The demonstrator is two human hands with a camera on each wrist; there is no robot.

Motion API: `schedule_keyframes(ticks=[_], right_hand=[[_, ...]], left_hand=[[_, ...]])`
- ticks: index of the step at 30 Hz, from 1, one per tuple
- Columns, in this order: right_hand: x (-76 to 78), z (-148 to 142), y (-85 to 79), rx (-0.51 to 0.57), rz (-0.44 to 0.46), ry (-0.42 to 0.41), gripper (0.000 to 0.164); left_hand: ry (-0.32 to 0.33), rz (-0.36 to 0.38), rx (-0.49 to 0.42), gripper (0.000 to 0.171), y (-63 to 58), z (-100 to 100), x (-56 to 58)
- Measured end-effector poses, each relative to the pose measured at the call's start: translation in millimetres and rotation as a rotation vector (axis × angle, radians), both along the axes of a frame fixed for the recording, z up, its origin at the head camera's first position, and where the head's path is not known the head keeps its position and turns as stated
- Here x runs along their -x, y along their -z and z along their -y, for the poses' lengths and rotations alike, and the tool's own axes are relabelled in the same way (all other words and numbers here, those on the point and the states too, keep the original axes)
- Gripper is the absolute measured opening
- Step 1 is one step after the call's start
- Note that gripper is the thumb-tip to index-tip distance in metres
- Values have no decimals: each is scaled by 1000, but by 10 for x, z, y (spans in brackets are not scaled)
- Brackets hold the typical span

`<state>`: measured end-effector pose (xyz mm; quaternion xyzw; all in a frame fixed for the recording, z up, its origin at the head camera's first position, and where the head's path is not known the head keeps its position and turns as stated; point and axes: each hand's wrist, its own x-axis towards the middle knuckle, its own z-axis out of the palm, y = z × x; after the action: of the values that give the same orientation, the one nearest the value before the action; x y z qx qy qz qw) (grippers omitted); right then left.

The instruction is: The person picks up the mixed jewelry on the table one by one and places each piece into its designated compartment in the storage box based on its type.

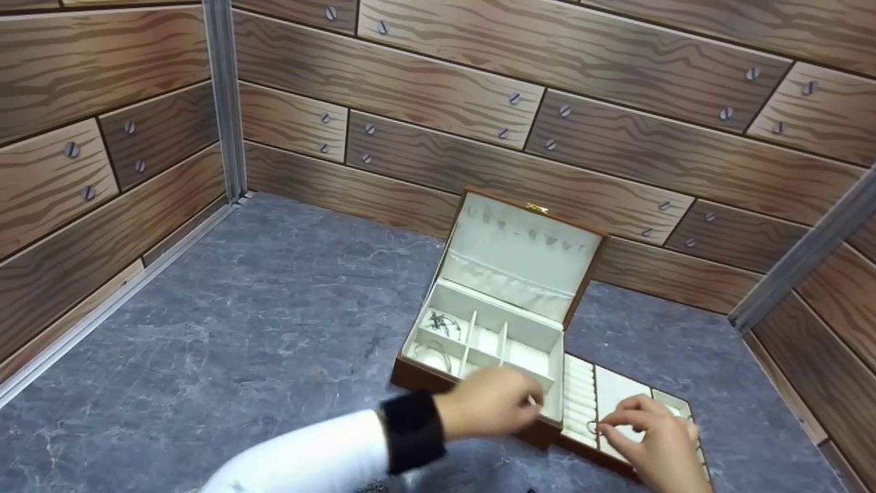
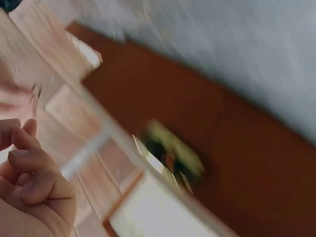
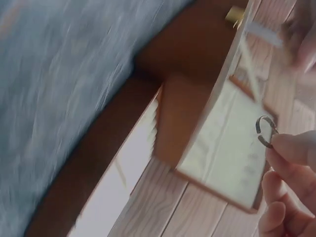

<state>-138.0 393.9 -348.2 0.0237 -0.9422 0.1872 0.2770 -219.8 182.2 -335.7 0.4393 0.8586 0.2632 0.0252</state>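
One ring [image 3: 258,126]: held above the tray [image 1: 619,387], by the rolls [image 1: 580,394]; its band has a gap and looks thin, so a slight slip could drop it
Right hand [image 1: 653,438]: pinches the ring between thumb and finger; a twist might turn the band loose
Left hand [image 1: 489,404]: over the box [image 1: 426,375], fingers curled, round what if anything I cannot tell; swinging rightward, it could knock the ring
Lid [image 1: 517,239]: stands up; a bumped box might let it fall shut
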Motion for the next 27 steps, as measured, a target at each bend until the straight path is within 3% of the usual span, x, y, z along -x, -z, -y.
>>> schedule_keyframes(ticks=[5,8,11,14,21,27], right_hand=[[185,-153,30,-40,229,79,13],[293,-209,86,-46,306,74,11],[377,-222,139,-62,366,64,12],[402,-225,183,-74,394,57,13],[415,-210,261,-107,364,29,17],[416,-206,348,-175,190,-8,24]], left_hand=[[-110,43,-84,15,-57,387,305],[-207,9,-93,14,-23,599,463],[-279,-47,-88,12,50,758,558],[-290,-100,-86,12,141,821,579],[-293,-119,-73,14,259,811,565],[-278,-123,-67,14,288,784,566]])
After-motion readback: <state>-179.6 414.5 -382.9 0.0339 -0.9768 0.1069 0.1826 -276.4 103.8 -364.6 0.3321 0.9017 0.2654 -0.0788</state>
